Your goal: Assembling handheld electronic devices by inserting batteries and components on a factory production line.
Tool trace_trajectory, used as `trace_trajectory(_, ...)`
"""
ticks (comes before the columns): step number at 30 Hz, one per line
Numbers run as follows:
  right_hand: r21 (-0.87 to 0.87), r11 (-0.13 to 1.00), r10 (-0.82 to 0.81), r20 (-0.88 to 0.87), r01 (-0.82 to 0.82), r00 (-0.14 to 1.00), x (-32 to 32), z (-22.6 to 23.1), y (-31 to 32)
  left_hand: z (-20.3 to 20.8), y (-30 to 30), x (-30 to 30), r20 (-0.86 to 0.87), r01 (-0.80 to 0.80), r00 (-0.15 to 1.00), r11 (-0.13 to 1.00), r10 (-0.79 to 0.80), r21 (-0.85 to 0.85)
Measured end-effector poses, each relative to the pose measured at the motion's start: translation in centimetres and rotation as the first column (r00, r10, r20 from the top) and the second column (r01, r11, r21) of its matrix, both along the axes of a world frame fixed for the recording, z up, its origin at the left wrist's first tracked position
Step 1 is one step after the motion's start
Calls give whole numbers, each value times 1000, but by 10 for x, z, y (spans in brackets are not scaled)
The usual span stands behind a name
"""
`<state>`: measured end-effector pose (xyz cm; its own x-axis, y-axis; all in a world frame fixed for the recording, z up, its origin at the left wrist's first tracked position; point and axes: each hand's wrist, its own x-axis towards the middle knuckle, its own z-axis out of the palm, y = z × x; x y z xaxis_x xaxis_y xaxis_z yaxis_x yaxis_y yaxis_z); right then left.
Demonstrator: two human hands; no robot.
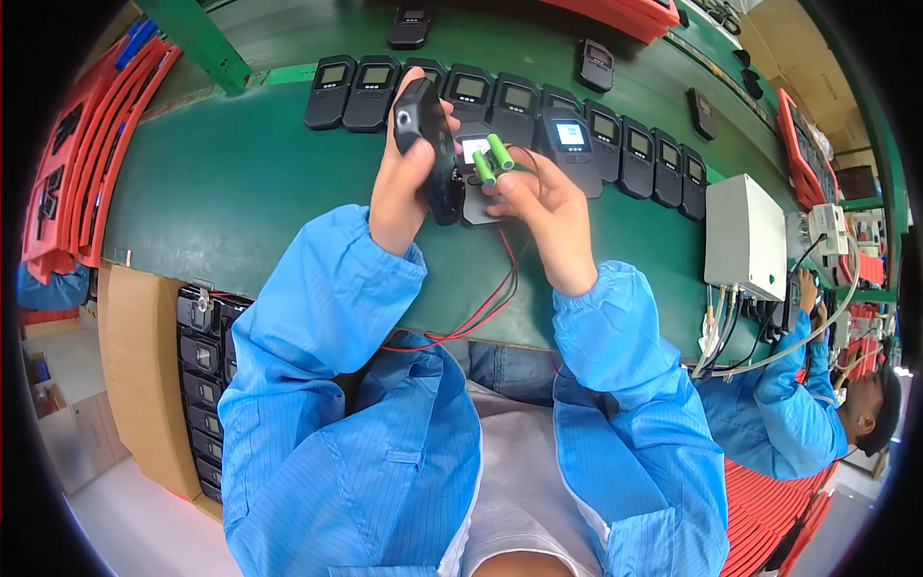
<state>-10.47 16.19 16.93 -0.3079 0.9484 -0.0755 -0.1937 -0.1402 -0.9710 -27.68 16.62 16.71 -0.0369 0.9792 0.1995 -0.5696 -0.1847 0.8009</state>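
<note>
My left hand (396,188) is wrapped round a black handheld device (429,139), which is tilted up on its edge. Close beside it, my right hand (550,210) pinches two small green cylindrical batteries (499,152) in its fingertips. Red and black wires (471,322) trail from near the right hand down over the table edge toward my lap. Under the batteries lies another black device (478,204) with a lit screen, partly hidden by my hands. Just right of it rests a device with a lit white and blue screen (569,135).
Several black devices (637,159) stand in a row across the green table (231,183). At right sits a white box (745,240) with cables. A carton (144,375) of devices is at left, near red trays (82,154). A co-worker (769,413) sits at far right.
</note>
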Motion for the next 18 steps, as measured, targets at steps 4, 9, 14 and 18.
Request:
trace_trajectory(4, 128, 990, 37, 144, -56, 989, -5, 6, -9, 2, -7, -1, -210, 18, 977, 979, 25, 202)
trace_trajectory(9, 355, 926, -27, 392, -125, 919, -6, -2, -12, -1, -6, 1, -351, 77, 936, 951, 34, 300)
trace_trajectory(14, 385, 896, 12, 477, -221, 879, 0, 5, -9, -1, -3, -3, -299, 143, 952, 957, -63, 252)
trace_trajectory(18, 466, 837, -73, 615, -287, 785, 0, 13, -10, -2, -4, 4, -254, 178, 961, 951, -112, 253)
